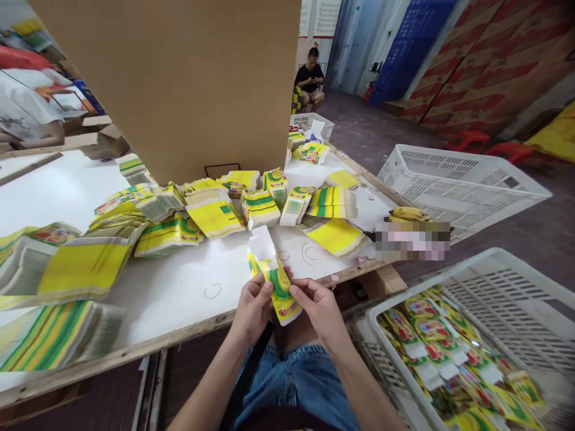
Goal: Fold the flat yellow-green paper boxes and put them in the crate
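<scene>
A yellow and green printed carton (281, 286) with a white flap is held between both hands, over the front edge of the table (233, 263). My left hand (252, 306) pinches its left side between thumb and fingers. On the right side, the thumb and fingers of my right hand (320, 302) are closed on the carton's edge. Just beyond the hands lie bundles of flat printed cartons (215, 212), with a loose yellow stack (335, 234) to the right. More flat stacks (83, 266) spread along the left of the table.
A white crate (498, 272) at my lower right holds many folded cartons (442, 344). Behind it stands another white crate (467, 179). Bananas (406, 214) lie at the table's right edge. A tall cardboard sheet (188, 90) rises beyond the stacks. One person (309, 78) sits farther back.
</scene>
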The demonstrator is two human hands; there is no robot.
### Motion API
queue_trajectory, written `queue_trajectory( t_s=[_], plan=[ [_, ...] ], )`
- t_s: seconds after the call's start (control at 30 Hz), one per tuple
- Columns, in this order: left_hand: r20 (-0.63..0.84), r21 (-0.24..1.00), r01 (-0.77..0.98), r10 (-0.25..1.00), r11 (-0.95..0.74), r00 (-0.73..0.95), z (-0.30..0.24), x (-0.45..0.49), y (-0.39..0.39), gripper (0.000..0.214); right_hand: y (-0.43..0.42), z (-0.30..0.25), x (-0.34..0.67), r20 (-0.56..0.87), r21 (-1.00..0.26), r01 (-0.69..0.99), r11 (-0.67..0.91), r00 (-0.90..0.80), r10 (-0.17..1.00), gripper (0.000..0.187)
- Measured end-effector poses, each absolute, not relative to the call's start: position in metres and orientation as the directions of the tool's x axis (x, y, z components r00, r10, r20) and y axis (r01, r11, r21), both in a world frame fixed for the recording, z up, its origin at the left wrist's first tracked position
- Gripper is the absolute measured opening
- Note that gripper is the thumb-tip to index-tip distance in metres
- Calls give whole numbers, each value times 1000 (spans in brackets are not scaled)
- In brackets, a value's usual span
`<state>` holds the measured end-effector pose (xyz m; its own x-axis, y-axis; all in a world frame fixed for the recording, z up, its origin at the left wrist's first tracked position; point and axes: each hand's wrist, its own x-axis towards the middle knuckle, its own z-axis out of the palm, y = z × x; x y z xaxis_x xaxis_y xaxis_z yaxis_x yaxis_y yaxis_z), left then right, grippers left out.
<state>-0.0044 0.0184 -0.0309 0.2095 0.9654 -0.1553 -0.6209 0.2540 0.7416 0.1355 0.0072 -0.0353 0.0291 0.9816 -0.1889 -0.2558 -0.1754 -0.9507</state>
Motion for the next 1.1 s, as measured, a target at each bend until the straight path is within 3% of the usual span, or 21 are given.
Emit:
queue_trajectory(
  t_s=[0.2,0.33,0.43,0.6,0.7,0.8,0.87,1.0,1.1],
  plan=[
    [-192,816,-546,980,188,51,-33,3,21,37,1,-42,130,-111,-992,-66,-105,101,989,31],
    [-95,905,-418,995,79,-18,-27,-1,16,59,-1,-39,132,-39,-998,42,-45,132,991,26],
    [-58,923,-373,993,94,107,-23,-6,12,64,-1,-33,137,8,-999,52,4,74,997,33],
    [-55,928,-334,946,166,319,-17,-16,12,55,1,-23,150,65,-996,-64,61,-70,995,48],
    [-63,909,-356,916,217,397,-15,-20,12,47,4,-18,158,62,-995,-83,49,-164,985,40],
    [-49,892,-378,885,247,463,-19,-20,9,42,5,-13,166,48,-999,-11,47,-245,968,19],
    [-40,878,-402,876,261,480,-23,-19,7,43,5,-11,169,53,-995,66,71,-244,968,16],
    [-54,832,-451,856,323,514,-29,-16,5,69,4,-12,172,131,-974,157,162,-196,972,23],
    [-64,839,-430,845,334,531,-32,-12,6,63,3,-17,173,134,-982,121,143,-78,988,17]
  ],
)
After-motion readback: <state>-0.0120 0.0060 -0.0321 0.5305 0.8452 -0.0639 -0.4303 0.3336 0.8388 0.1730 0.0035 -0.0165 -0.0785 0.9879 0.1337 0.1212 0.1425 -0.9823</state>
